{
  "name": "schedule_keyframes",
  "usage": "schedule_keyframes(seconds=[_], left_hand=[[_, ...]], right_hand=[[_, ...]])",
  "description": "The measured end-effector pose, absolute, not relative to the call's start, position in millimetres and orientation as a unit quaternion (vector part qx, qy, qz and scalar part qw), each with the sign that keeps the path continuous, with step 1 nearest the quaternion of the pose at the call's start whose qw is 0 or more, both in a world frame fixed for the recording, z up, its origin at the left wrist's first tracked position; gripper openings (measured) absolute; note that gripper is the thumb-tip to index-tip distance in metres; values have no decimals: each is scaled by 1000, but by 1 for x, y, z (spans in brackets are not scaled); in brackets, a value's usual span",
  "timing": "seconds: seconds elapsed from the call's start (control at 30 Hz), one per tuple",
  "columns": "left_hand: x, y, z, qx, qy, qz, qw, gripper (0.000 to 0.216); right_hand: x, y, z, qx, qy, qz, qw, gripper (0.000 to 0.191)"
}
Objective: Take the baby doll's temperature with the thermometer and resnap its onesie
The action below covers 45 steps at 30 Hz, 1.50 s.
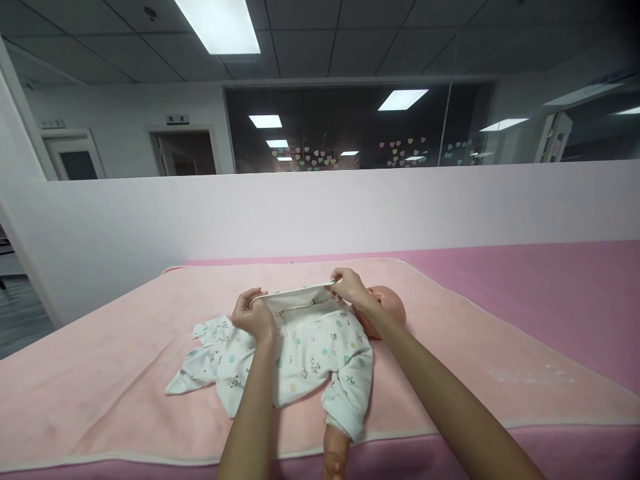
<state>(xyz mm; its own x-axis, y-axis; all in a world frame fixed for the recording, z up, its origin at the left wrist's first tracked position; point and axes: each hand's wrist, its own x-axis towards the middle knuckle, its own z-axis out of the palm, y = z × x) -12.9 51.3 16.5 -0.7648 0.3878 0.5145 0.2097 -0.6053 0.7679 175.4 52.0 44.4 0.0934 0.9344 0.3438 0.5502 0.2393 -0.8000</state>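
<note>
A baby doll (387, 305) lies on a light pink blanket (125, 373), its bald head to the right and one bare arm (334, 451) reaching toward the near edge. It wears a white printed baby garment (310, 357). My left hand (254, 313) is closed on the garment's far edge at the left. My right hand (350, 285) pinches the same edge (295, 292) next to the doll's head. Between both hands the edge is lifted and stretched taut. An empty sleeve or leg of the garment (193, 373) trails off to the left.
The blanket covers a pink padded surface (550, 300) that extends to the right. A low white partition wall (320, 207) stands right behind it. Beyond are dark glass with heart stickers (350, 130) and doorways. Floor shows at the far left (20, 313).
</note>
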Motion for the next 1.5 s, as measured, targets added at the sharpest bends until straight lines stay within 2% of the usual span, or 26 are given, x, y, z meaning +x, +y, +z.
schedule_keyframes(seconds=[0.1,0.33,0.53,0.63,0.73,0.87,0.93,1.0,1.1,1.2,1.27,1.37,1.5], left_hand=[[-14,51,17,299,409,857,92,24],[-19,43,27,267,332,905,22,19],[-13,28,45,304,296,905,20,18],[6,25,41,460,337,816,99,20],[30,28,29,631,354,658,211,20],[51,33,9,743,324,505,296,34],[53,36,2,772,330,451,303,33],[53,39,-2,783,341,423,302,26],[50,42,-2,783,341,409,322,19],[46,40,5,780,335,377,370,15],[44,36,11,775,321,345,421,13],[41,31,18,744,303,340,489,22],[42,30,17,709,325,393,487,20]], right_hand=[[188,38,44,-560,-647,230,464,11],[211,13,36,-562,-647,187,479,23],[220,-9,16,-573,-655,109,480,21],[223,-15,12,-577,-607,69,542,20],[231,-11,10,-585,-515,-13,626,20],[254,12,0,-588,-432,-86,678,21],[268,26,-8,-590,-425,-22,686,21],[281,38,-17,-592,-420,89,682,23],[293,44,-27,-553,-418,272,668,34],[295,39,-31,-497,-421,376,659,40],[290,34,-31,-482,-434,405,644,43],[283,31,-33,-471,-450,434,622,48],[292,37,-36,-483,-444,363,662,44]])
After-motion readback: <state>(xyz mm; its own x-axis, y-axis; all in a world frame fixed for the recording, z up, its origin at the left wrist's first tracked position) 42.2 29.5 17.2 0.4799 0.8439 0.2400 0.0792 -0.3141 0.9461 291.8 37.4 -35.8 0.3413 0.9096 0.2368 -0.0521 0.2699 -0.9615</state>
